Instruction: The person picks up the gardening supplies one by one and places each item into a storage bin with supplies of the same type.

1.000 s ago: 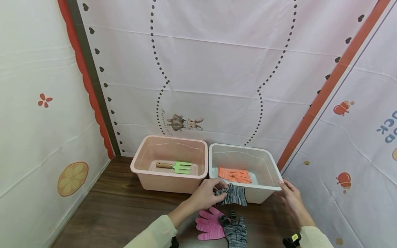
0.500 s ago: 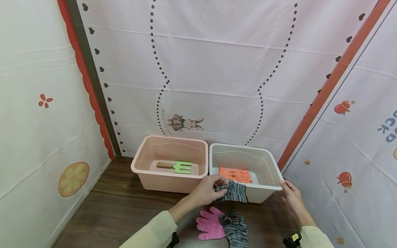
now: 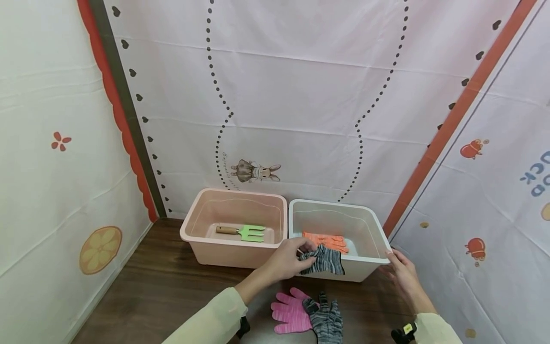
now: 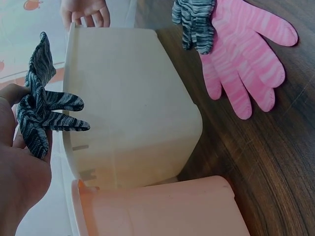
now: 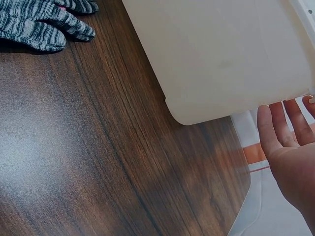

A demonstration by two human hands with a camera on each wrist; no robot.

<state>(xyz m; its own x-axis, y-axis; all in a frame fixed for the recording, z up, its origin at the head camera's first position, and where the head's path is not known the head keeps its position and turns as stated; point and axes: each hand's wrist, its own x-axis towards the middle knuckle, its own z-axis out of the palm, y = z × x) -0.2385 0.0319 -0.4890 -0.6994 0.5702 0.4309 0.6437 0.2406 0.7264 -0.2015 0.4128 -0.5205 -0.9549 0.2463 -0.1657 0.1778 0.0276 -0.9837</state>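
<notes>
My left hand (image 3: 289, 258) pinches a grey-and-black striped knit glove (image 3: 326, 260) at the front rim of the white bin (image 3: 363, 263). In the left wrist view that glove (image 4: 37, 93) hangs from the thumb and fingers, some of its fingers sticking out toward the bin's outer wall. With its fingers at the front right corner, my right hand (image 3: 403, 277) grips the white bin's rim. Inside the bin lies an orange glove (image 3: 328, 241), partly hidden by the held glove. A pink glove (image 3: 291, 313) and another grey striped glove (image 3: 326, 319) overlap on the table in front.
A pink bin (image 3: 240, 253) stands close against the white bin's left side, with a green hand fork (image 3: 251, 232) with a wooden handle inside. Printed cloth walls (image 3: 292, 95) rise behind and on both sides of the dark wooden table (image 3: 172, 286).
The left hand has raised the grey striped glove slightly, from in front of the white bin up to its rim. My right hand stays on the bin's corner.
</notes>
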